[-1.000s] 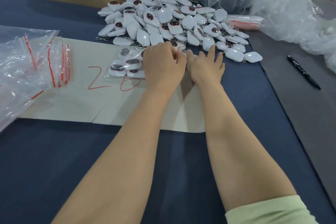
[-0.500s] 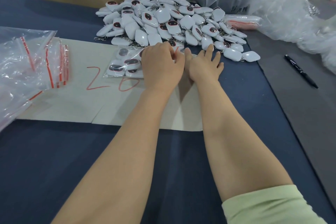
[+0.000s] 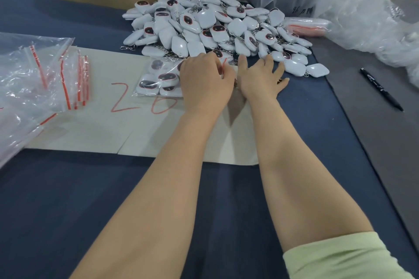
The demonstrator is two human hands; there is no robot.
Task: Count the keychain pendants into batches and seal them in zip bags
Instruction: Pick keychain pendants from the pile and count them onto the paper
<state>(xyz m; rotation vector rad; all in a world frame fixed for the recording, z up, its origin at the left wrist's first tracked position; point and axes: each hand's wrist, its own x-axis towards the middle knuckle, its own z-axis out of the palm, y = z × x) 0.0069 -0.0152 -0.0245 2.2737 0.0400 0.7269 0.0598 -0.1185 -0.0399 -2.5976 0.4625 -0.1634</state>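
hands (image 3: 205,85) press crinkly zip bag (image 3: 145,75) of glossy pendants (image 3: 169,76).

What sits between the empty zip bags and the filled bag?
Head view: only bare beige sheet separates the empty zip bags from the filled bag.

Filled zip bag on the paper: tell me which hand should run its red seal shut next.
Left, probably. The left hand pinches the filled zip bag at its red strip; the right hand lies flat beside it, fingers spread toward the pendant pile.
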